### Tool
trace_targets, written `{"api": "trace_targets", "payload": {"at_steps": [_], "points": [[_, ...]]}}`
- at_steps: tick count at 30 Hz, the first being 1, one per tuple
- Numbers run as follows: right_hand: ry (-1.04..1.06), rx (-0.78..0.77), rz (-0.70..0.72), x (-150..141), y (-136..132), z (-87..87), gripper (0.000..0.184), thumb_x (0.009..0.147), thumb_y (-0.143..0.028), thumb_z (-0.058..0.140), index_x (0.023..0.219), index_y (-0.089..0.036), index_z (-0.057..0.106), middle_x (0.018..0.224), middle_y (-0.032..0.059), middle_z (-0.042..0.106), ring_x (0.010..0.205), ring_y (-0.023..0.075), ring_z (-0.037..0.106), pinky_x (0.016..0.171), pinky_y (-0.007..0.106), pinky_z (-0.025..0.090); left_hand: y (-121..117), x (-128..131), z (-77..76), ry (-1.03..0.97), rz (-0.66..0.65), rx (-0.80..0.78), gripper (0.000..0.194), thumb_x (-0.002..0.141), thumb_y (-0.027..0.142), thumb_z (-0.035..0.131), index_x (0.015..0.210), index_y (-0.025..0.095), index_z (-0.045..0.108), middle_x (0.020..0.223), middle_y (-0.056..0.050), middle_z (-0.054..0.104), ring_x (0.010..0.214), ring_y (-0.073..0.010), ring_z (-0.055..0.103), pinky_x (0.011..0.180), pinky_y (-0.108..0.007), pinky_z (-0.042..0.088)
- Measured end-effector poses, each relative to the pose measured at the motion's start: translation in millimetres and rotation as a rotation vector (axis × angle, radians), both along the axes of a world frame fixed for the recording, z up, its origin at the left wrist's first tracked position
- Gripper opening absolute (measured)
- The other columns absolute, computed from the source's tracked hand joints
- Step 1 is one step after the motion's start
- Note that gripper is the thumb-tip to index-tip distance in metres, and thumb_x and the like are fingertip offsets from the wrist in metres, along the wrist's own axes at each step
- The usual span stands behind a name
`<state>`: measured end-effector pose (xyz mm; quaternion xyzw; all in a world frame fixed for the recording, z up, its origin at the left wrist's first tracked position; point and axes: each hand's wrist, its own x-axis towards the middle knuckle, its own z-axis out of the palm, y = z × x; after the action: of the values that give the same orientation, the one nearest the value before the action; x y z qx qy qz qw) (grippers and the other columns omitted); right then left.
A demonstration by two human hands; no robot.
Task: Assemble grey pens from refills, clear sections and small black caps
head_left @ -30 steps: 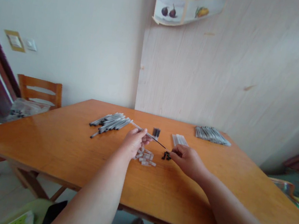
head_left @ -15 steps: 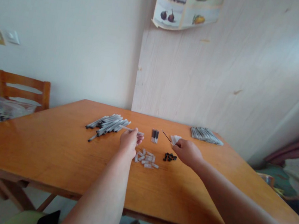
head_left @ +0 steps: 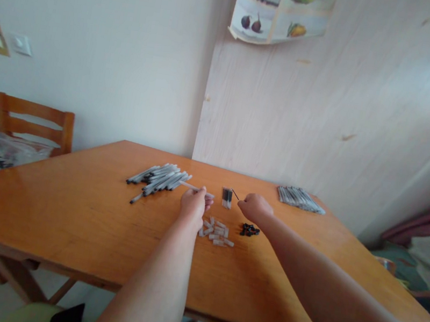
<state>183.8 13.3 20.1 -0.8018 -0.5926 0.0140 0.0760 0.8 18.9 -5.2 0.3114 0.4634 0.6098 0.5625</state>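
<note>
My left hand (head_left: 194,202) is closed around a whitish, translucent pen barrel (head_left: 190,185), which lies nearly level and points left toward a heap of grey pens. My right hand (head_left: 256,209) pinches a thin dark pen refill (head_left: 235,193), its free end sticking out to the upper left. Between the hands, a small row of black-and-clear refills (head_left: 226,197) lies on the table. Closer to me are several clear pen caps (head_left: 219,232), just right of my left wrist. Small black plugs (head_left: 249,230) sit below my right hand.
The heap of grey pens with dark ends (head_left: 161,178) lies left on the wooden table (head_left: 79,216). A flat bundle of pens (head_left: 301,199) rests at the far right. A wooden chair (head_left: 38,116) holds a plastic bag (head_left: 12,151). The wall stands behind the table.
My right hand has moved left with the refill, nearer to my left hand, and now covers the white sticks seen beside it before. The whole view has shifted slightly.
</note>
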Motion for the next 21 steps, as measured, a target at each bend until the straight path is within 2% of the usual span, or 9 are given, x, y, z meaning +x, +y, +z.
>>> {"api": "trace_targets", "payload": {"at_steps": [10,15,21], "points": [[0.026,-0.011,-0.045,-20.1,-1.4,8.3,0.039,0.085,-0.042,0.051,0.099,-0.014,0.074,0.108,0.0199,0.071,0.1,0.0319,0.066,0.071,0.033,0.047,-1.1,2.3,0.8,-0.002,-0.011,-0.008,0.018,0.082,0.032,0.063,0.081,0.015,0.057,0.066,-0.004,0.067,0.053,-0.0116,0.063,0.052,-0.021,0.045],[0.046,-0.032,-0.004,-19.9,8.4,1.5,0.041,0.084,-0.044,0.051,0.098,-0.013,0.075,0.106,0.0204,0.072,0.098,0.0318,0.067,0.07,0.032,0.047,-0.7,2.9,-0.1,0.008,-0.023,-0.006,0.017,0.083,0.031,0.062,0.08,0.015,0.057,0.066,-0.004,0.067,0.053,-0.0117,0.063,0.051,-0.021,0.044],[0.06,-0.04,0.021,-15.6,19.9,-8.7,0.036,0.084,-0.038,0.052,0.097,-0.014,0.076,0.102,0.0193,0.073,0.092,0.0269,0.069,0.068,0.028,0.047,1.3,3.6,-1.1,0.017,-0.025,-0.009,0.019,0.082,0.033,0.064,0.079,0.015,0.057,0.064,-0.005,0.067,0.052,-0.0121,0.062,0.051,-0.021,0.044]]}}
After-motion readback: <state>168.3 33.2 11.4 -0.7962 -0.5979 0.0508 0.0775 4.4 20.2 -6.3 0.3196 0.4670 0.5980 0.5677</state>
